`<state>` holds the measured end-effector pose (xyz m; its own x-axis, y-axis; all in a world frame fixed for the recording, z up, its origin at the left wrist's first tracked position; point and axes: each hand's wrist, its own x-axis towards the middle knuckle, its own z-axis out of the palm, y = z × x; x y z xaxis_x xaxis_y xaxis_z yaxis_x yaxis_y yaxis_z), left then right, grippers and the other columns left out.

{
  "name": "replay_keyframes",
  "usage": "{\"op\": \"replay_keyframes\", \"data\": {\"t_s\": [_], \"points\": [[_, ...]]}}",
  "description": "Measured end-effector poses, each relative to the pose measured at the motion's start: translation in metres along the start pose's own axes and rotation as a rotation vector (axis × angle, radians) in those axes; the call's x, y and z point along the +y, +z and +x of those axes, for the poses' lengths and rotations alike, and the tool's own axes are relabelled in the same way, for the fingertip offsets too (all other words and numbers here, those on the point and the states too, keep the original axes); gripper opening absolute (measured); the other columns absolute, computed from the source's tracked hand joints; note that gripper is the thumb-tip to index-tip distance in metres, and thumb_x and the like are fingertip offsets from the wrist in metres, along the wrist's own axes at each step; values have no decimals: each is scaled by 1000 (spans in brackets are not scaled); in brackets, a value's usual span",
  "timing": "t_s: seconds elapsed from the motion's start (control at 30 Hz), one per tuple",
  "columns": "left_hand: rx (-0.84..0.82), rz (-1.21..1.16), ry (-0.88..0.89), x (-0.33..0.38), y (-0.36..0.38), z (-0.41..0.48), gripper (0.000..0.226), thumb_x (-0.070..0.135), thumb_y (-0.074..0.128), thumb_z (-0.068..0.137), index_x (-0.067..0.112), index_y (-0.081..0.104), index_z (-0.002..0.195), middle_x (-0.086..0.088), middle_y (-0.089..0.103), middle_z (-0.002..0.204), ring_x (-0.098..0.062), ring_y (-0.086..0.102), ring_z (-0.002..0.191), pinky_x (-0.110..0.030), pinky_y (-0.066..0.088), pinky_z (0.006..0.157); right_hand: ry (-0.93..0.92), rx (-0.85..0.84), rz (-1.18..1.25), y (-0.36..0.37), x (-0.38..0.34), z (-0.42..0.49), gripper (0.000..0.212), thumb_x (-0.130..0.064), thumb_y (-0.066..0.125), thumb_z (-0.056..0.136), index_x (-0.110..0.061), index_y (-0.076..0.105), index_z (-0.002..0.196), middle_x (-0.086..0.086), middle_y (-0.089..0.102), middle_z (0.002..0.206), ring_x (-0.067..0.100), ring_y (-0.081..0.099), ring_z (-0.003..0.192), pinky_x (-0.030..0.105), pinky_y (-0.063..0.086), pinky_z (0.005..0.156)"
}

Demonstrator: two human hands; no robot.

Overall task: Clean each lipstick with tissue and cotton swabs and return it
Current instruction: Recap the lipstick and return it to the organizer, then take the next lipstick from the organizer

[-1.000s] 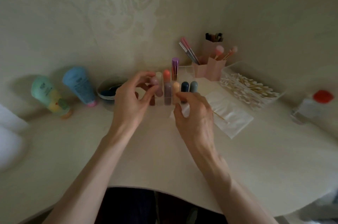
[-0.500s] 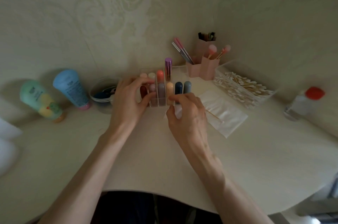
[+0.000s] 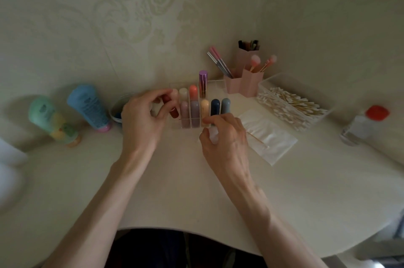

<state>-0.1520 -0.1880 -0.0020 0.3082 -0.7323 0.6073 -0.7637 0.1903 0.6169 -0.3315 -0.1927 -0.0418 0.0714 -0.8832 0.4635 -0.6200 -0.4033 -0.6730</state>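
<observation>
A clear acrylic organizer (image 3: 216,84) at the back of the table holds several upright lipsticks: mauve (image 3: 184,112), grey-purple (image 3: 195,110), peach (image 3: 205,107), dark blue (image 3: 215,105), grey-blue (image 3: 225,104), coral (image 3: 193,92) and a tall metallic purple one (image 3: 202,81). My left hand (image 3: 144,121) pinches a dark red lipstick (image 3: 174,112) between thumb and fingers at the organizer's left end. My right hand (image 3: 226,138) holds a crumpled piece of white tissue (image 3: 213,134), fingertips at the organizer's front by the peach lipstick. A thin cotton swab stick (image 3: 256,139) pokes out beside this hand.
A flat white tissue sheet (image 3: 273,143) lies right of my right hand. Behind it are a clear box of cotton swabs (image 3: 290,103) and pink brush holders (image 3: 247,84). A red-capped bottle (image 3: 367,123) stands far right. Green (image 3: 50,119) and blue (image 3: 89,105) tubes and a small dish (image 3: 117,110) sit left.
My left hand has lowered slightly, bringing the dark red lipstick down at the organizer's left end. My right hand has stayed at the organizer's front with the tissue.
</observation>
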Motion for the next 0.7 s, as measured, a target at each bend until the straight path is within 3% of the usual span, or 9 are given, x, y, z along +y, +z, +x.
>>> {"op": "replay_keyframes", "data": {"t_s": [0.1, 0.23, 0.4, 0.5, 0.6, 0.7], "points": [[3, -238, -83, 14, -15, -6, 16, 34, 81, 86, 29, 76, 100, 17, 75, 90, -1, 70, 85, -14, 49, 81, -53, 1, 49, 0, -1, 1, 22, -24, 76, 90, -19, 76, 111, -3, 70, 108, 22, 62, 104, 40, 50, 90], [-89, -402, -181, 16, -22, -27, 25, 37, 80, 77, 25, 78, 98, 10, 78, 89, -6, 74, 85, -14, 51, 78, -136, -74, 128, 3, -7, -1, 35, -46, 82, 85, -25, 76, 113, -14, 73, 110, 11, 63, 110, 33, 45, 99], [-103, -496, -290, 10, -23, -51, 21, 23, 81, 81, 12, 76, 98, 5, 79, 89, -7, 74, 78, -16, 54, 66, -277, -153, 163, 4, -7, -4, 17, -32, 84, 87, -21, 77, 97, -14, 74, 92, 6, 63, 89, 39, 52, 81], [11, -534, -397, 8, -25, -59, 14, 16, 82, 84, 10, 77, 96, 3, 79, 84, -6, 69, 67, -17, 51, 57, -306, -185, 111, 6, -6, -4, 14, -29, 83, 88, -20, 77, 97, -12, 74, 91, 9, 63, 89, 39, 51, 82], [221, -596, -465, 1, -39, -56, 13, 18, 79, 88, 9, 75, 97, 2, 80, 82, -6, 72, 73, -16, 49, 60, -281, -170, 70, 6, 1, -2, 13, -26, 84, 87, -19, 78, 97, -6, 74, 91, 15, 63, 89, 38, 50, 83], [93, -532, -414, -12, -53, -53, 15, 13, 81, 85, 9, 76, 99, 1, 80, 84, -10, 76, 79, -14, 53, 70, -192, -159, 134, 1, 2, 2, 14, -27, 84, 87, -20, 78, 99, -7, 75, 91, 16, 65, 87, 36, 51, 80]]}}
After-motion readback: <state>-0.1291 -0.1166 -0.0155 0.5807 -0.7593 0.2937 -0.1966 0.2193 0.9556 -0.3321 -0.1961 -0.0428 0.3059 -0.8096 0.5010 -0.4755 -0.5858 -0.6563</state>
